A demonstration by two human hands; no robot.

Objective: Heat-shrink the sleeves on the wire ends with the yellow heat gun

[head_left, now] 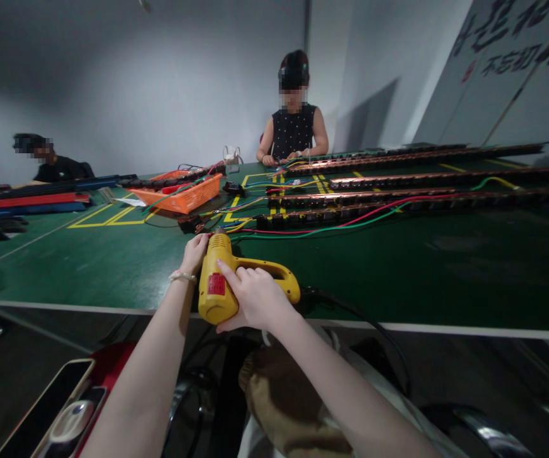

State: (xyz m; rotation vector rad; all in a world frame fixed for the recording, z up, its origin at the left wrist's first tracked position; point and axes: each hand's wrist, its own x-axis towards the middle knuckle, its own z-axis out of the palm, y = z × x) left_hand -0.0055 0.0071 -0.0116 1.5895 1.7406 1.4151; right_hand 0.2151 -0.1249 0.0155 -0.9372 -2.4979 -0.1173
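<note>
My right hand [259, 294] is closed round a yellow heat gun [219, 289] with a red label on its body. The gun's nozzle points away from me, toward the wires. Just left of the nozzle, my left hand [194, 253] has its fingers drawn together near the wire ends; what they pinch is partly hidden by the gun. Red and green wires [303, 233] run rightward from there along a long dark strip with copper-coloured parts [350, 213]. A small dark connector piece [192, 224] lies just beyond my left hand.
An orange basket [186, 194] with dark parts and wires stands on the green table [112, 267]. More long strips [398, 181] lie at the back right. Red and blue bars [26, 202] lie at the left. Two people sit across the table. The gun's black cord [364, 315] hangs over the edge.
</note>
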